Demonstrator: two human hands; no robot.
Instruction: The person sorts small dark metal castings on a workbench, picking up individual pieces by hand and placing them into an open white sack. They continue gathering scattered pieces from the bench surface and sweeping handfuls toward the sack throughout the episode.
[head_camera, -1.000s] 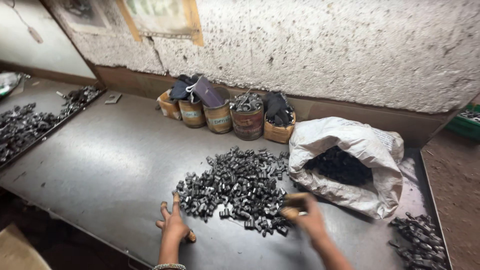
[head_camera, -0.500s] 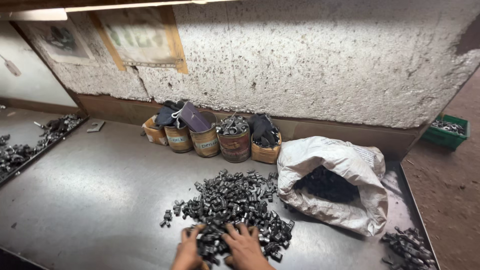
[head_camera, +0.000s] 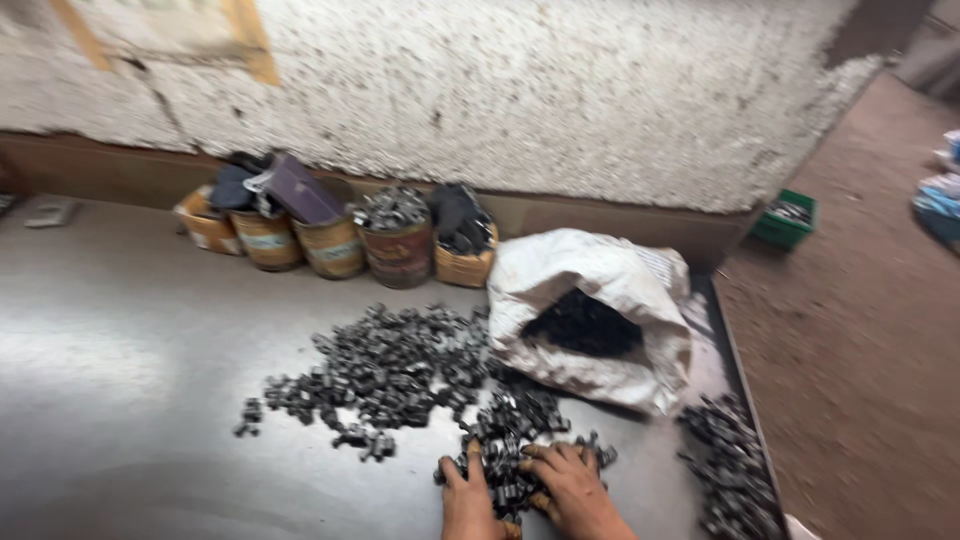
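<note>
Both hands are down at the near edge of the steel table (head_camera: 130, 400), side by side, w/ a small clump of dark metal parts (head_camera: 510, 455) caught between them. Left hand (head_camera: 468, 500) lies flat, fingers together, thumb side against the clump; right hand (head_camera: 572, 485) is spread, fingers curled loosely over the pieces, more cupping than gripping. Can't tell if either actually has a piece pinched. The clump sits just apart from the main heap (head_camera: 390, 365), which spreads mid-table. To do this gathering well I'd judge: keep palms low on the sheet, close the gap between the heels so small bits don't slip under, sweep slow. Room: lots of bare steel to the left, so that side is free for sliding. Right side is tighter, as the white sack (head_camera: 600, 290) w/ dark contents lies open just beyond the clump, and another loose pile (head_camera: 735, 470) sits by the table's right rim, where the floor drops away. The row of tins (head_camera: 335, 240) along the back wall is well apart, no bother.
</note>
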